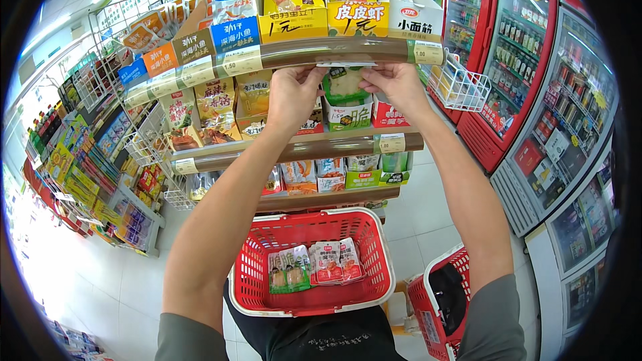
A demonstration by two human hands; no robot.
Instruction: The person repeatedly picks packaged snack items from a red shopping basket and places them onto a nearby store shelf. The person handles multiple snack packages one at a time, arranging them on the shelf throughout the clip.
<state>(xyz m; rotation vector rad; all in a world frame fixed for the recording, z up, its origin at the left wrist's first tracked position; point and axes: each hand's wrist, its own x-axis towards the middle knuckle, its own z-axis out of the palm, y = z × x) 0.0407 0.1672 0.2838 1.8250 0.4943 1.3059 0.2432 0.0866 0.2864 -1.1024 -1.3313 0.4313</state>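
Note:
Both my hands reach up to the front of a snack shelf, just below its brown upper rail (346, 51). My left hand (296, 93) has thumb and finger bent together at the left end of a thin white strip (346, 64) under the rail. At the strip's right end is my right hand (393, 85), its fingertips against the edge of a green snack packet (344, 84). Whether they grip the strip or the packet, I cannot tell. Beneath the packet stands a white and green display box (349, 115). A red shopping basket (311, 306) in front of me holds green packets (290, 269) and red-and-white packets (329, 263).
A second red basket (426, 306) with a black item (448, 293) stands on the floor at right. Drinks coolers (521, 60) line the right side. A white wire basket (459, 82) juts from the shelf's right end. Wire racks (145, 140) flank its left.

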